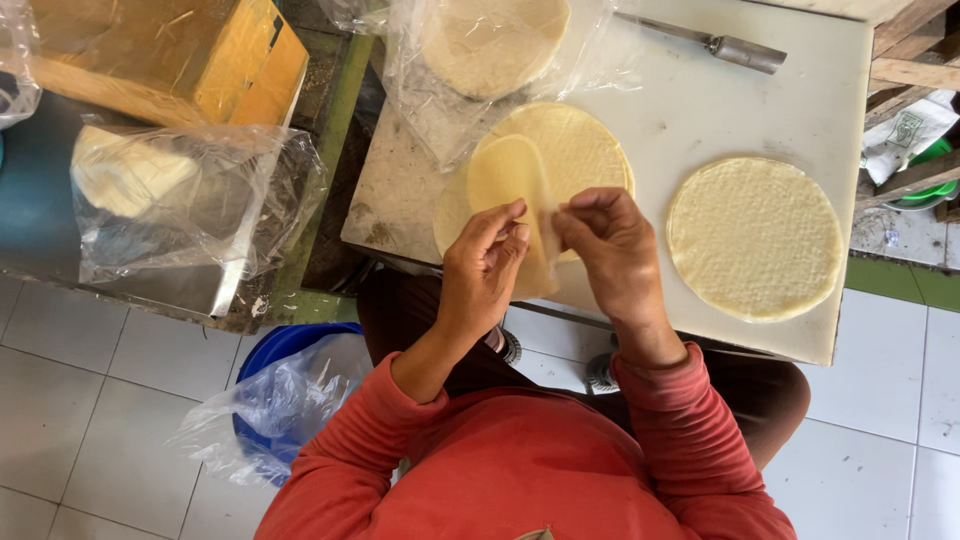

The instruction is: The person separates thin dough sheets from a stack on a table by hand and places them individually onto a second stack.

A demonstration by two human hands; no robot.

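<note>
My left hand [487,262] and my right hand [612,250] pinch a thin, pale yellow round wrapper sheet [510,178] and lift it off a stack of the same wrappers [575,145] on a white cutting board [700,110]. The sheet is partly folded and hangs between my fingertips. One separated wrapper [755,237] lies flat on the board to the right of my hands. More wrappers sit inside a clear plastic bag [490,40] at the board's far edge.
A metal-handled tool [735,47] lies at the board's far right. On the left, a clear bag with pale dough [150,190] rests on a metal surface beside a wooden block [200,55]. A blue tub with plastic [275,400] stands on the tiled floor.
</note>
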